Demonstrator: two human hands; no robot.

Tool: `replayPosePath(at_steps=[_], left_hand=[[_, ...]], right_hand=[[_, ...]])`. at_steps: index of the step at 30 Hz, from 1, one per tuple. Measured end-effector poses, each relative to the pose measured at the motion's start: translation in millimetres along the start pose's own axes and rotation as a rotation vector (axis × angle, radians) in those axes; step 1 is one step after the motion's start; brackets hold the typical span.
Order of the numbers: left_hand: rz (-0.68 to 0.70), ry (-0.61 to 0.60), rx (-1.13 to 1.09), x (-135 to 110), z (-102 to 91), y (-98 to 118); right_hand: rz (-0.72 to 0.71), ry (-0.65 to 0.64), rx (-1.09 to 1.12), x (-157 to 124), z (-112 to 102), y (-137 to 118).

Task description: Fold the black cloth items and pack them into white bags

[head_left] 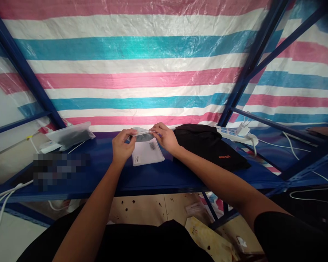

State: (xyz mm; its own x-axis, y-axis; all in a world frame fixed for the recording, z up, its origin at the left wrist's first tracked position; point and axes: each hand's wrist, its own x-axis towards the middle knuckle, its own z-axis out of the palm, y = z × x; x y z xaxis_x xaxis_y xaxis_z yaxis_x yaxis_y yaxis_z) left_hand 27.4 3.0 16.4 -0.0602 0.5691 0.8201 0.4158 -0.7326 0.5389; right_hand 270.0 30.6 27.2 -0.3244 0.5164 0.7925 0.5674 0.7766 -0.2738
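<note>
My left hand (pixel 122 144) and my right hand (pixel 165 137) both pinch the top edge of a small clear plastic bag (pixel 142 135) with something dark inside, held just above the blue shelf (pixel 164 174). The bag hangs between the two hands, fingers closed on its opening. Under it a white packet (pixel 147 153) with small printed labels lies flat on the shelf.
A folded black garment (pixel 210 145) with orange lettering lies right of my right hand. A white power strip (pixel 239 134) with a plug and cables sits at the back right. A clear bagged dark item (pixel 71 134) rests at the left. Packets lie on the floor below.
</note>
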Motion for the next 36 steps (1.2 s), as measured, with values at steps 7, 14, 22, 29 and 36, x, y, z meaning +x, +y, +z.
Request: replayPosePath(at_steps=[7, 14, 22, 29, 36], left_hand=[[-0.139, 0.184, -0.193, 5.5, -4.5, -15.6], [-0.156, 0.152, -0.264, 8.4, -7.5, -25.7], [-0.158, -0.304, 0.100, -1.8, -10.6, -26.5], [-0.088, -0.234, 0.192, -1.8, -14.4, -32.0], [-0.074, -0.143, 0.295, 0.4, -16.4, -30.5]], right_hand=[[0.103, 0.015, -0.012, 1.4, -7.3, 25.3], [0.236, -0.053, 0.185, -3.5, 3.4, 34.3], [0.475, -0.076, 0.367, -9.6, 6.7, 34.1], [0.067, 0.005, 0.251, -6.9, -3.9, 10.6], [-0.179, -0.026, 0.078, -4.8, -14.8, -26.4]])
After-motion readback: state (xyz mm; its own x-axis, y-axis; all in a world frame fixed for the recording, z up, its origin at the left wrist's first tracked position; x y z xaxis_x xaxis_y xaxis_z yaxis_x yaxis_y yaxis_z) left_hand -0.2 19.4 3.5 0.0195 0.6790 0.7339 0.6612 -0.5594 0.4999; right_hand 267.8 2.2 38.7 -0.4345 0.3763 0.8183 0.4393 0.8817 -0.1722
